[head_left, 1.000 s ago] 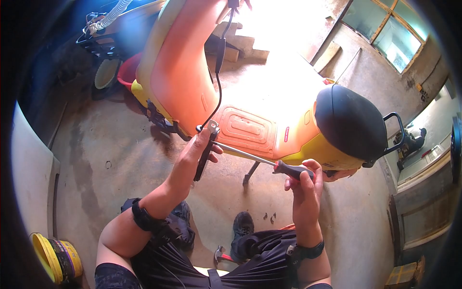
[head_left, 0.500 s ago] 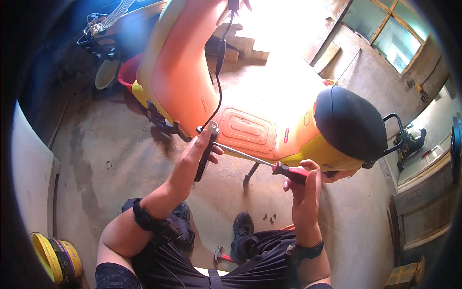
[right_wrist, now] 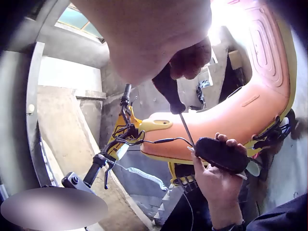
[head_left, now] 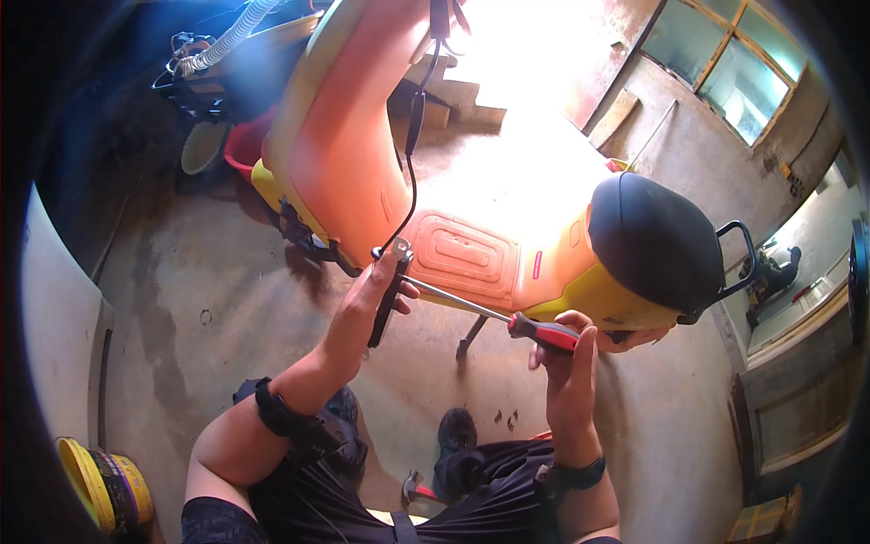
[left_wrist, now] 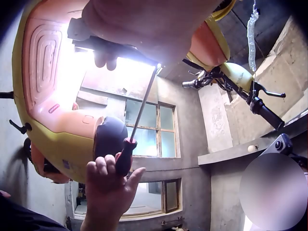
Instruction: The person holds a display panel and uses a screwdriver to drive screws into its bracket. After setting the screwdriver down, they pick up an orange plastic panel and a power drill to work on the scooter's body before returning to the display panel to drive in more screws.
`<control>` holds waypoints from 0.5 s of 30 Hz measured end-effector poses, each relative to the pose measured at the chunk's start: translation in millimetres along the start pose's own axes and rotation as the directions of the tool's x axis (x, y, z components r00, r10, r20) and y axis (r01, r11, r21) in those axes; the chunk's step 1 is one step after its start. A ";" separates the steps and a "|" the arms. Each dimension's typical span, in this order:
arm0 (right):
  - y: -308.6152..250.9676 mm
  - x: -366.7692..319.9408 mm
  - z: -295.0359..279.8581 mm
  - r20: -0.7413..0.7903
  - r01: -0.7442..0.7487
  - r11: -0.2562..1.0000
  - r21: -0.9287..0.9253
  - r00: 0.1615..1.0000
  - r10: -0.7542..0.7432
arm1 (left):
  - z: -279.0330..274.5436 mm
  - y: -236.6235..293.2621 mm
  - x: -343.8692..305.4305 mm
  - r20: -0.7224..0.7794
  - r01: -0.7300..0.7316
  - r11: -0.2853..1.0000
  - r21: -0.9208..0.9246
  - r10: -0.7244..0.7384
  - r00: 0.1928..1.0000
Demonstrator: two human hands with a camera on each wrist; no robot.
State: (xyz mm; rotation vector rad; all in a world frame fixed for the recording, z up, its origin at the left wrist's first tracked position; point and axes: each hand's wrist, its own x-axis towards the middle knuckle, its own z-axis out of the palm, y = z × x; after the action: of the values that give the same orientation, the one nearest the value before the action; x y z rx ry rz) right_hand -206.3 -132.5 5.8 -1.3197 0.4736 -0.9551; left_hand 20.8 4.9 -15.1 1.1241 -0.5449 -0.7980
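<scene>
My left hand [head_left: 352,313] grips a long, rounded black part [right_wrist: 221,155] with a metal bracket [head_left: 401,247] at its upper end. A black cable [head_left: 414,172] runs upward from near that bracket. In my right hand [head_left: 573,385] is a screwdriver [head_left: 544,334], its black and red handle between thumb and fingers, as the left wrist view also shows. The shaft slants up to the left, and its tip is right at the upper end of the black part. Behind both hands stands an orange and yellow scooter [head_left: 349,136].
A hammer [head_left: 417,488] lies on the floor by my foot. At the lower left is a yellow bucket [head_left: 104,480], and a red basin [head_left: 246,145] sits behind the scooter. The scooter's black seat [head_left: 657,231] is to the right, close beyond my right hand.
The screwdriver's handle has turned in my right hand, and more of its red side faces the head camera. The fingers have shifted on it. My left hand keeps its grip on the black part.
</scene>
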 end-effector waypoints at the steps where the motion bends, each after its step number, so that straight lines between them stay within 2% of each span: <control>1: 0.9 0.1 -4.3 0.002 0.003 1.000 0.000 1.000 -0.003 | 0.2 0.5 -0.1 0.000 -0.004 1.000 -0.001 0.004 1.000; 3: 0.8 0.1 -13.4 0.079 -0.075 0.992 -0.104 0.993 0.083 | 0.3 1.4 -0.5 -0.005 0.004 1.000 0.006 -0.004 1.000; 5: -2.3 0.5 -7.6 0.057 -0.090 0.990 -0.108 0.994 0.096 | 0.0 1.2 -0.2 0.002 -0.003 1.000 0.007 0.003 1.000; 7: -1.7 0.7 -5.6 -0.024 -0.034 0.990 -0.138 0.999 0.031 | 0.0 1.0 -0.9 0.007 -0.009 1.000 0.009 0.009 1.000; 13: 9.3 0.6 -1.2 -0.011 0.112 0.985 -0.130 0.993 -0.114 | 1.4 4.1 -2.7 -0.005 -0.004 1.000 0.007 0.004 1.000; 14: 6.9 -0.1 -2.2 -0.010 0.113 0.985 -0.130 0.993 -0.115 | 1.8 4.7 -2.7 -0.011 0.002 1.000 0.001 -0.002 1.000; 15: 2.5 -1.1 -4.1 0.011 0.036 0.996 -0.082 0.999 -0.036 | 2.2 4.9 -2.5 -0.016 0.009 1.000 -0.006 -0.009 1.000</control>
State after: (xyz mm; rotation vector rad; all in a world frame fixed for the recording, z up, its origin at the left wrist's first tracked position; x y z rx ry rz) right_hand -209.3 -134.2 2.2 -1.4111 0.4876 -0.9672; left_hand 19.1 6.7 -9.7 1.1276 -0.5244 -0.7975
